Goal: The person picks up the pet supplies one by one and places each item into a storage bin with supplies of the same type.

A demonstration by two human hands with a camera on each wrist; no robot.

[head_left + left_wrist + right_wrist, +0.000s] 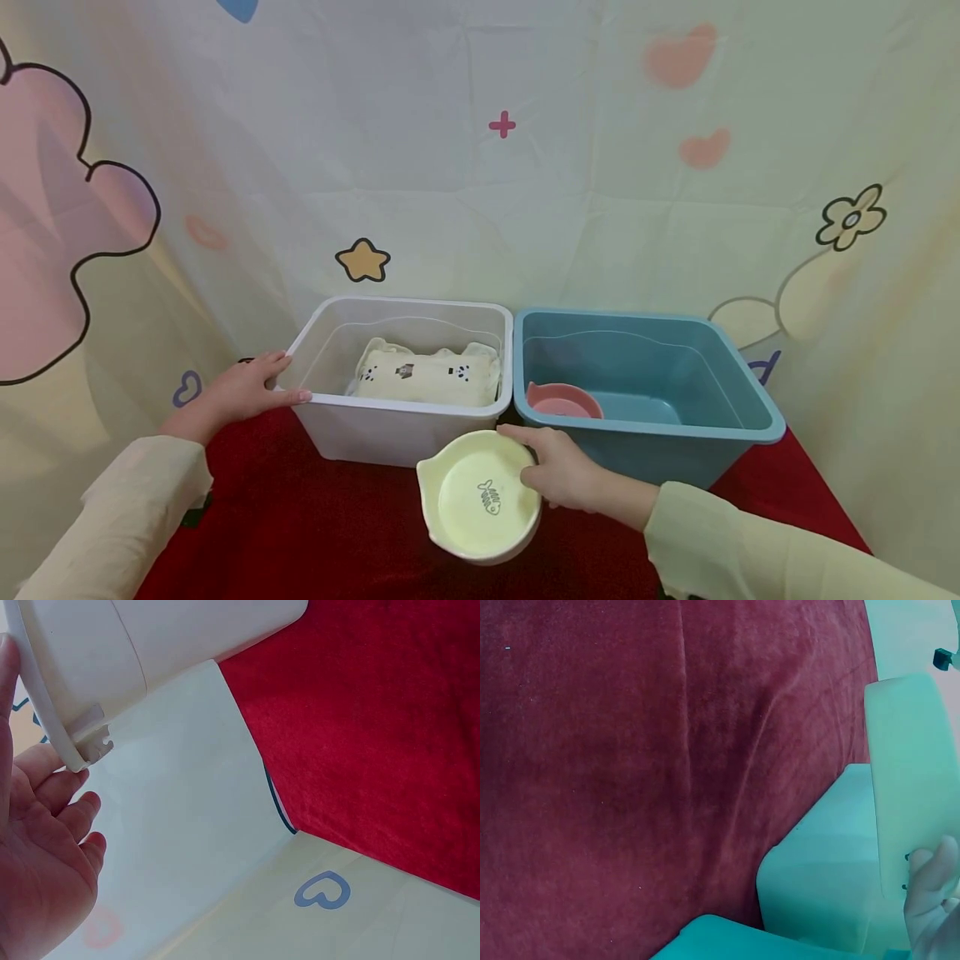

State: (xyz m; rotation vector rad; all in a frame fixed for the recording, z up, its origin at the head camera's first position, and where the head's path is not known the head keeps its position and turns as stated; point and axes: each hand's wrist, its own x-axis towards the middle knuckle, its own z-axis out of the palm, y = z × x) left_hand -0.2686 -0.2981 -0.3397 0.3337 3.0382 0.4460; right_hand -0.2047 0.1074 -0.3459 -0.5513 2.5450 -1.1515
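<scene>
My right hand [566, 472] grips the edge of a pale yellow bowl [468, 508] with ear-like points and a fish-bone drawing inside. The bowl hangs tilted in front of the bins; in the right wrist view its side [911, 772] shows, with fingers on the rim. At the left, my left hand [243, 390] holds the front left corner of a white bin [360, 429], thumb and fingers about its rim. Inside that bin lies a cream cloth item [423, 375] with small animal prints, perhaps a pillow. A pink bowl [564, 400] sits in the blue bin [645, 429].
The two bins stand side by side on a dark red cloth [300, 517]. Behind them hangs a pale curtain [450, 208] printed with hearts, a star and flowers. In the left wrist view, the red cloth's edge meets the pale sheet.
</scene>
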